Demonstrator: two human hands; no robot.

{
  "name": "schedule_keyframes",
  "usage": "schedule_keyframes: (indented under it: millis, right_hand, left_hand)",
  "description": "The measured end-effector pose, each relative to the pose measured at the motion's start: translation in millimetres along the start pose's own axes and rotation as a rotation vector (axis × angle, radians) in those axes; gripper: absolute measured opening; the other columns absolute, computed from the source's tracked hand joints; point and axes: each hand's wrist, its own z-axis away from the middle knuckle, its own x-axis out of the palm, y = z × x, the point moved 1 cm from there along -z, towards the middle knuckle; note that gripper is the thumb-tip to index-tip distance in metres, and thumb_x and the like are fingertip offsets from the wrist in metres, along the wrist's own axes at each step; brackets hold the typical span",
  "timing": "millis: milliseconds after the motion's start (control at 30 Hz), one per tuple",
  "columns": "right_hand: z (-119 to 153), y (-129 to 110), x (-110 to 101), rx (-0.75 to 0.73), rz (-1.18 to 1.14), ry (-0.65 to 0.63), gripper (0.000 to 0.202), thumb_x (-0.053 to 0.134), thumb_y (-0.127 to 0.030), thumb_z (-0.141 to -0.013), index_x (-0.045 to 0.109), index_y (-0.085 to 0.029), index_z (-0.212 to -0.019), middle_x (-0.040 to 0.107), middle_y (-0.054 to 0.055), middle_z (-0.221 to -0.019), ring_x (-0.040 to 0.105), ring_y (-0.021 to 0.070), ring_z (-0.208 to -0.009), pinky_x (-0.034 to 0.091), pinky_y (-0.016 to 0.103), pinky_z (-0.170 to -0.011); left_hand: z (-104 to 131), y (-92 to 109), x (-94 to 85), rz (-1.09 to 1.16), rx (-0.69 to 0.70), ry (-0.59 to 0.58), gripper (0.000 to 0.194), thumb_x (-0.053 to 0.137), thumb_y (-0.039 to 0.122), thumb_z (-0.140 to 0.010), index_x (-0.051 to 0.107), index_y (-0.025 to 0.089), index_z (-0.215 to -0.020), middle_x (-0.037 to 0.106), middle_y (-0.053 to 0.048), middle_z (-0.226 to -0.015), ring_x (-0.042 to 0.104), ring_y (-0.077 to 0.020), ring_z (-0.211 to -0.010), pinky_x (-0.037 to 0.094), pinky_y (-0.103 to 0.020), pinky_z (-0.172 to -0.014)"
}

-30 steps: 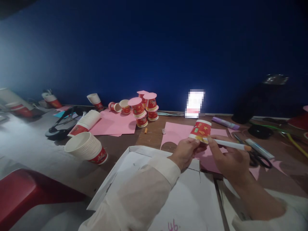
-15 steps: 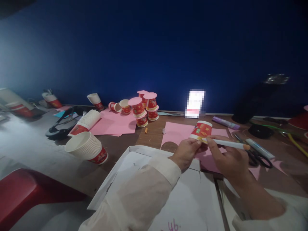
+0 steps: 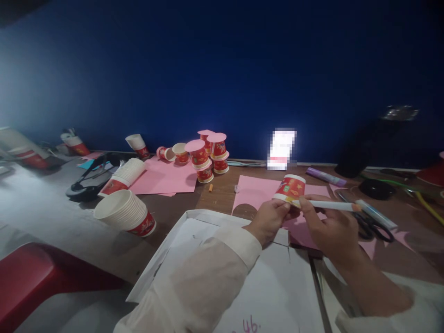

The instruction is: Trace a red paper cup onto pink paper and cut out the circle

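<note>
A red and white paper cup (image 3: 290,187) is held upside down over the pink paper. My left hand (image 3: 268,219) grips it near its lower rim, where a yellow patch shows. In my right hand (image 3: 331,230) is a white marker (image 3: 329,205) with an orange end, pinched between thumb and fingers. Its tip meets the cup's rim or lies very close to it; the fingers partly hide that spot. Below both hands lies a pink paper sheet (image 3: 256,188) with a round piece cut out of it.
Stacked red cups with pink discs (image 3: 197,155) stand at the back. Nested paper cups (image 3: 121,212) lie on the left beside a headset (image 3: 85,189). Black-handled scissors (image 3: 376,227) and a purple tube (image 3: 326,176) are on the right. A white box lid (image 3: 277,286) sits in front.
The marker's rear end has tilted up slightly and shifted a little as my right hand moves at the rim. The cup and my left hand stay almost in place.
</note>
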Motion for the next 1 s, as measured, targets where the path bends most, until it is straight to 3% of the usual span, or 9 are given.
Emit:
schedule_keyframes:
  millis: [133, 333, 500, 667, 1000]
  right_hand:
    - [-1.5, -0.6, -1.5, 0.004, -0.033, 0.02, 0.021, 0.063, -0.037, -0.098, 0.076, -0.022, -0.092, 0.082, 0.006, -0.087, 0.077, 0.0229, -0.077, 0.058, 0.033, -0.076]
    - [-2.2, 0.8, -1.2, -0.029, 0.004, -0.006, 0.026, 0.062, -0.039, -0.098, 0.077, -0.021, -0.087, 0.08, 0.005, -0.078, 0.076, 0.0221, -0.07, 0.057, 0.033, -0.071]
    - [-2.4, -0.9, -1.6, -0.019, -0.003, 0.032, 0.023, 0.063, -0.036, -0.099, 0.076, -0.019, -0.092, 0.082, 0.008, -0.086, 0.077, 0.022, -0.076, 0.058, 0.033, -0.075]
    - [-4.5, -3.1, -2.5, -0.018, 0.014, 0.052, 0.027, 0.062, -0.039, -0.1, 0.077, -0.019, -0.089, 0.081, 0.007, -0.081, 0.075, 0.02, -0.071, 0.058, 0.03, -0.072]
    - [-4.4, -4.2, -2.0, -0.088, 0.025, 0.054, 0.027, 0.063, -0.036, -0.099, 0.077, -0.018, -0.085, 0.079, 0.006, -0.075, 0.074, 0.0186, -0.066, 0.056, 0.028, -0.069]
  left_hand:
    - [0.6, 0.4, 0.3, -0.007, 0.01, -0.023, 0.06, 0.094, 0.059, -0.057, 0.075, 0.009, -0.085, 0.071, -0.01, -0.086, 0.067, -0.0223, -0.09, 0.045, -0.044, -0.101]
    - [0.9, 1.1, 1.7, -0.01, 0.004, 0.013, 0.06, 0.095, 0.062, -0.052, 0.073, 0.011, -0.076, 0.066, -0.003, -0.073, 0.063, -0.0167, -0.078, 0.047, -0.043, -0.1]
    - [3.1, 4.0, 3.3, 0.01, 0.015, -0.011, 0.063, 0.096, 0.061, -0.052, 0.076, 0.01, -0.084, 0.072, -0.009, -0.084, 0.067, -0.02, -0.086, 0.047, -0.045, -0.104]
    - [3.1, 3.6, 2.2, -0.029, 0.024, -0.019, 0.064, 0.095, 0.061, -0.055, 0.077, 0.008, -0.086, 0.072, -0.012, -0.089, 0.068, -0.0232, -0.092, 0.046, -0.048, -0.105]
    - [1.3, 0.8, -1.4, -0.128, 0.013, 0.009, 0.048, 0.088, 0.054, -0.068, 0.073, 0.011, -0.081, 0.067, -0.005, -0.076, 0.063, -0.0186, -0.08, 0.048, -0.046, -0.099]
